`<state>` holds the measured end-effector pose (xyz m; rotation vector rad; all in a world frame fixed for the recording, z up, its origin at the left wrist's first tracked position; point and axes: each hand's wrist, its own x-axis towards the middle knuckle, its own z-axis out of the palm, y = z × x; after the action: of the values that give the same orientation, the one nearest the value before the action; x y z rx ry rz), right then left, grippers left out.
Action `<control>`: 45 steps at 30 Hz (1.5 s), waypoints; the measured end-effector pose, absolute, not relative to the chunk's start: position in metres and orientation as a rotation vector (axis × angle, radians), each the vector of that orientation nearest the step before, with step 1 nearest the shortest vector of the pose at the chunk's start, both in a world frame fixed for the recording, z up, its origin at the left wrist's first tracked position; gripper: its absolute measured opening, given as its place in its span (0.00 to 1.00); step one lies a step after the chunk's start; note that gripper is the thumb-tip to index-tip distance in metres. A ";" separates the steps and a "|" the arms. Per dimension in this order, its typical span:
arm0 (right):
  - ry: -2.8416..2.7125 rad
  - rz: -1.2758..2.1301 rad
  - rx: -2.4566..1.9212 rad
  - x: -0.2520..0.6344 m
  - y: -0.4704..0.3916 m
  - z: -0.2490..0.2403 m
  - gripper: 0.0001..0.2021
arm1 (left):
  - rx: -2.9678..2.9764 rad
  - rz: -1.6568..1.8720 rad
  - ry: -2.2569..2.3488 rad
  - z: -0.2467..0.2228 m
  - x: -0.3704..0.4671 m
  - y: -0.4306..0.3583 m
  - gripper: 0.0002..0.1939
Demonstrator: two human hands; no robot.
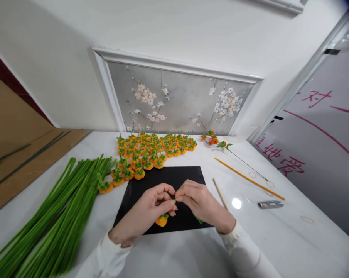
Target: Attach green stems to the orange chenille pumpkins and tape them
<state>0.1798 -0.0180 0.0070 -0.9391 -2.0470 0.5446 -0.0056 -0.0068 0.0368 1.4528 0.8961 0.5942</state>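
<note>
Over a black mat point(193, 220), my left hand point(154, 204) and my right hand point(196, 199) meet at the fingertips. Both are closed in a pinch, and whatever sits between them is too small to make out. Just below my left fingers shows an orange pipe-cleaner pumpkin point(162, 221) with a green top; whether the fingers touch it I cannot tell. A bit of green pipe cleaner point(199, 220) peeks out from under my right wrist.
Left lies a bundle of green pipe cleaners point(73, 208). Rows of finished orange pumpkins point(145, 150) stand behind the mat. To the right are a wooden stick point(220, 193), an orange pipe cleaner point(249, 179), thread snips point(270, 204), rubber bands point(269, 184) and a flower stem point(213, 140).
</note>
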 end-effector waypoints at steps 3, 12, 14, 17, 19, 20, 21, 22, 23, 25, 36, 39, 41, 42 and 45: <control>-2.063 0.509 -0.962 0.180 -0.017 0.006 0.10 | 1.494 0.622 0.914 0.037 -0.005 -0.007 0.07; -2.055 0.475 -0.949 0.179 -0.017 0.006 0.09 | 1.621 0.766 1.081 0.027 -0.001 -0.009 0.04; -2.031 0.509 -0.951 0.179 -0.018 0.007 0.08 | 1.573 0.761 1.051 0.028 -0.002 -0.008 0.06; -2.008 0.548 -0.963 0.180 -0.018 0.009 0.07 | 1.538 0.764 1.003 0.030 -0.003 -0.007 0.08; -1.994 0.572 -0.969 0.181 -0.019 0.010 0.08 | 1.520 0.763 0.962 0.030 -0.004 -0.006 0.08; -1.987 0.583 -0.972 0.181 -0.019 0.010 0.08 | 1.511 0.758 0.947 0.030 -0.004 -0.006 0.09; -1.980 0.593 -0.973 0.181 -0.018 0.011 0.08 | 1.503 0.753 0.938 0.030 -0.005 -0.006 0.09; -1.975 0.598 -0.969 0.182 -0.018 0.011 0.07 | 1.495 0.750 0.934 0.030 -0.005 -0.006 0.09; -1.972 0.598 -0.961 0.182 -0.018 0.011 0.07 | 1.489 0.748 0.931 0.030 -0.005 -0.006 0.10; -1.974 0.581 -0.947 0.182 -0.018 0.011 0.06 | 1.475 0.734 0.924 0.030 -0.006 -0.007 0.09; -2.154 0.239 -0.830 0.184 -0.015 0.005 0.13 | 1.428 0.545 0.960 0.037 -0.008 -0.007 0.08; -2.242 0.172 -0.884 0.184 -0.015 0.007 0.13 | 1.506 0.546 0.979 0.035 -0.006 -0.007 0.08; -2.304 0.132 -0.927 0.184 -0.016 0.008 0.12 | 1.594 0.574 1.012 0.033 -0.004 -0.007 0.07; -2.333 0.116 -0.946 0.184 -0.017 0.009 0.12 | 1.623 0.581 1.031 0.031 -0.003 -0.006 0.06; -2.386 0.104 -0.955 0.183 -0.017 0.010 0.11 | 1.604 0.525 1.079 0.029 -0.002 -0.005 0.06</control>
<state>0.1828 -0.0173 0.0097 -0.9546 -2.3855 0.1040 -0.0022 -0.0049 0.0285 1.6038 1.0790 0.5251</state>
